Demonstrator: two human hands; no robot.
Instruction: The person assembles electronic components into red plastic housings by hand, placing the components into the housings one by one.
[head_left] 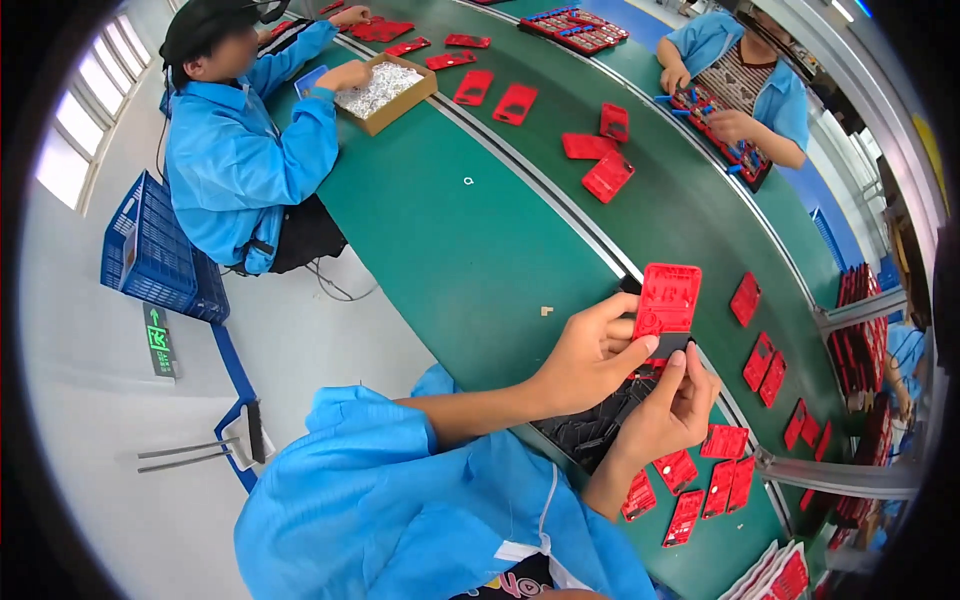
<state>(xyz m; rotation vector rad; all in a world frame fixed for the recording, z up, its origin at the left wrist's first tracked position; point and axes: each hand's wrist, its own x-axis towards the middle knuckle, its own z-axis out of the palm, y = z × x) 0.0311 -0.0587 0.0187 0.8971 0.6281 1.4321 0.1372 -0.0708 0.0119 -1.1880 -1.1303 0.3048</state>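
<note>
A red plastic casing half is held up over the bench edge, its moulded inner side showing. My left hand grips it along the left side, thumb lying across the lower part. Closed fingers of my right hand pinch at a flat dark piece set against the casing's lower half. Whether that piece is fixed in place, I cannot tell. Just below my hands is a box of black parts, partly covered by them. Several more red casing halves lie to the right of my right forearm.
Red casings are scattered along the green conveyor. A co-worker in blue reaches into a carton of small pale parts at far left. Another person works across the belt. A blue crate stands left. Metal posts rise at right.
</note>
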